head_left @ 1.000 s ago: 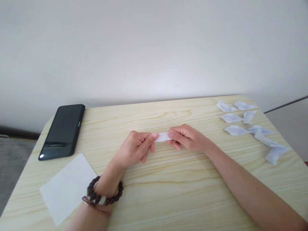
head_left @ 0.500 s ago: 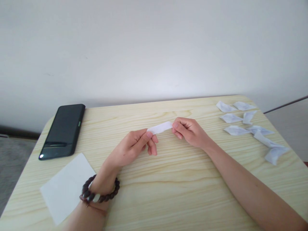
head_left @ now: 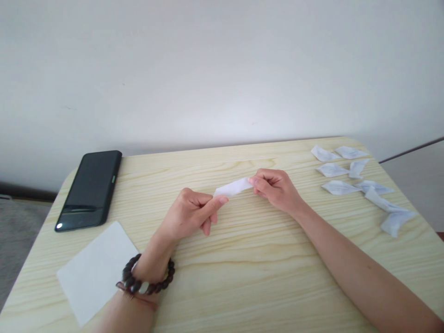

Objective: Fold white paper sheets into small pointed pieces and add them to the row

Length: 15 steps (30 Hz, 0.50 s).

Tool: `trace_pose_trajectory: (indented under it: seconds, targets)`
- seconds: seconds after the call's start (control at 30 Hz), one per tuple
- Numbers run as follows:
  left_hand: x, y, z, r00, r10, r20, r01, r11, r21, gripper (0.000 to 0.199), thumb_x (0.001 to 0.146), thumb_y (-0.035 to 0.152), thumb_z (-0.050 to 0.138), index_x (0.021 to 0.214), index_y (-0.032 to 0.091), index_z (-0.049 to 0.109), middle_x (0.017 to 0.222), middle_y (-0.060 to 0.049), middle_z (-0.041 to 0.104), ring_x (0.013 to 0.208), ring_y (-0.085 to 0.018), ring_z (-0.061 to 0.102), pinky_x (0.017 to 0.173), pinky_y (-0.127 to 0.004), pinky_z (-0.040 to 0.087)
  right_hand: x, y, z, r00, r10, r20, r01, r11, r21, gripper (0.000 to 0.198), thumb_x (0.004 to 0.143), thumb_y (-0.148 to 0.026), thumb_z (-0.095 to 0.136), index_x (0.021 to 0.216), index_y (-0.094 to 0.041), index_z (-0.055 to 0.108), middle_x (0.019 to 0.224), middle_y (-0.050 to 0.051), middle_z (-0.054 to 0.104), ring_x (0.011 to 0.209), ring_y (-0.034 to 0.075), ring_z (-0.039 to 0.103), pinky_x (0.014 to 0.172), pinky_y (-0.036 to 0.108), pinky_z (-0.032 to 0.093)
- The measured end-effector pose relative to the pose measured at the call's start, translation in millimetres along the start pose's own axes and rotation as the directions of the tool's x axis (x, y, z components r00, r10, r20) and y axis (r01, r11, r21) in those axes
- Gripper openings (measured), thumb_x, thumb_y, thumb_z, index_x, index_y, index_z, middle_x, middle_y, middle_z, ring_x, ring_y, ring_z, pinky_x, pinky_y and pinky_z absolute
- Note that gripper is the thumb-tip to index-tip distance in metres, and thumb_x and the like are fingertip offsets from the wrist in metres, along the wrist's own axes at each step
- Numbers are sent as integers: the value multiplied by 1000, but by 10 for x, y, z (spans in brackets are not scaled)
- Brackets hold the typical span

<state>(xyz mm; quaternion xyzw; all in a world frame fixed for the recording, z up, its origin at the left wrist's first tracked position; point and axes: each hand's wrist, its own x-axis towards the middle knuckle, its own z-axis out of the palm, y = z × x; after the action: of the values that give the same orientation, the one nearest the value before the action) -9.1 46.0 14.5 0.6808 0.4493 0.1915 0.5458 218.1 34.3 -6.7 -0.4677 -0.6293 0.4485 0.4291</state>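
Note:
Between my two hands a narrow folded strip of white paper [head_left: 233, 187] is stretched above the table. My left hand [head_left: 194, 212] pinches its left end, thumb on top and the other fingers curled beneath. At the strip's right end, my right hand [head_left: 272, 187] is closed, gripping the tip between thumb and forefinger. The strip slants slightly upward to the right. A dark bead bracelet [head_left: 129, 281] circles my left wrist.
Several folded white paper pieces [head_left: 338, 187] lie in rows at the table's right side. A black phone [head_left: 90, 189] rests at the back left, with a square white paper sheet [head_left: 95, 273] in front of it. A pale wall [head_left: 222, 74] stands behind the wooden table [head_left: 243, 277].
My left hand has turned a little and its fingers have curled in under the strip. The strip and my right hand have shifted slightly to the right.

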Motion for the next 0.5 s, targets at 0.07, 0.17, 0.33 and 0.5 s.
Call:
trace_pose_trajectory:
  seconds: [0.07,0.17,0.33,0.5]
  targets:
    - [8,24,-10,999,32,20,-33,999,22,48,82,50,58,50,14,58,41,-1,58,34,-6,41,36,-18,27,3,6,-13,999,15,49,-16,1000,22,39,90,-42,55,60,-17,52,48,-7,36,42,5,29,41,23,21]
    - [20,49,-15,993,107,46,-109,994,23,44,84,50,55,63,13,65,54,-3,63,45,-9,46,42,-19,31,-4,-6,-12,991,11,135,-10,1000,-6,38,91,-42,53,63,-16,55,50,-6,38,44,6,30,41,22,21]
    - [31,31,8,995,90,47,-92,996,23,33,88,41,55,76,14,69,61,-1,65,53,-10,51,50,-20,36,-27,-49,27,975,-17,221,45,991,-123,37,92,-39,50,64,-16,56,49,-6,37,44,6,30,43,22,23]
    - [30,9,20,994,100,54,-105,989,102,36,91,39,49,72,14,67,57,0,61,49,-9,46,48,-21,32,-29,-84,47,979,-54,199,75,992,-101,24,88,-39,58,80,-17,59,61,-4,51,52,7,41,47,20,30]
